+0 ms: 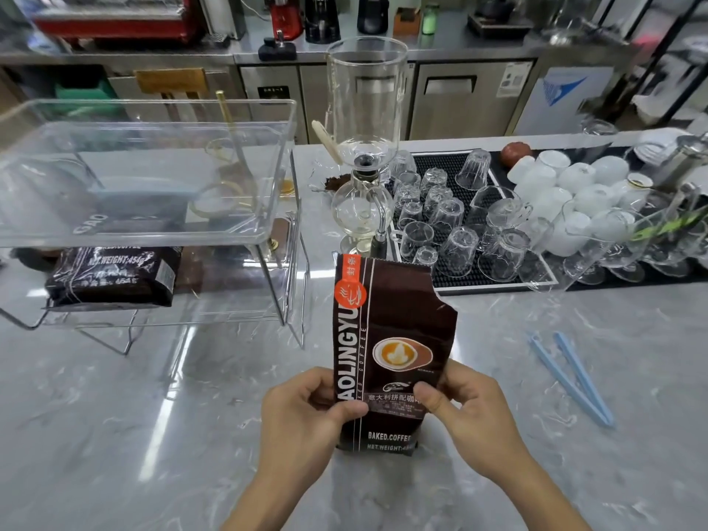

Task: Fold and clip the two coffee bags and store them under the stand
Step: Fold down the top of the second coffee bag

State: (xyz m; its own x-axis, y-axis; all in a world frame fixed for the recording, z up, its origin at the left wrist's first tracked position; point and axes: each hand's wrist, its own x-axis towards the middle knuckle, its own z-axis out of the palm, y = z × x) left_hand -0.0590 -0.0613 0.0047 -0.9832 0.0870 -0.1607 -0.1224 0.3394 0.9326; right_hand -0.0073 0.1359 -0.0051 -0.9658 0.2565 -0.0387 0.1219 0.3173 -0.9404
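Note:
A dark brown coffee bag [394,323] with an orange label stands upright on the marble counter, its top torn open at the right corner. My left hand [302,419] grips its left side and my right hand [469,412] grips its right side, thumbs on the front. A second coffee bag [115,275] lies flat under the clear stand [276,231] at the left. A light blue bag clip [571,377] lies open on the counter to the right, apart from my hands.
A clear tray with a blue item sits on top of the stand. A glass siphon coffee maker [364,155] stands just behind the bag. Several upturned glasses [459,239] and white cups [574,185] crowd a black mat at the right.

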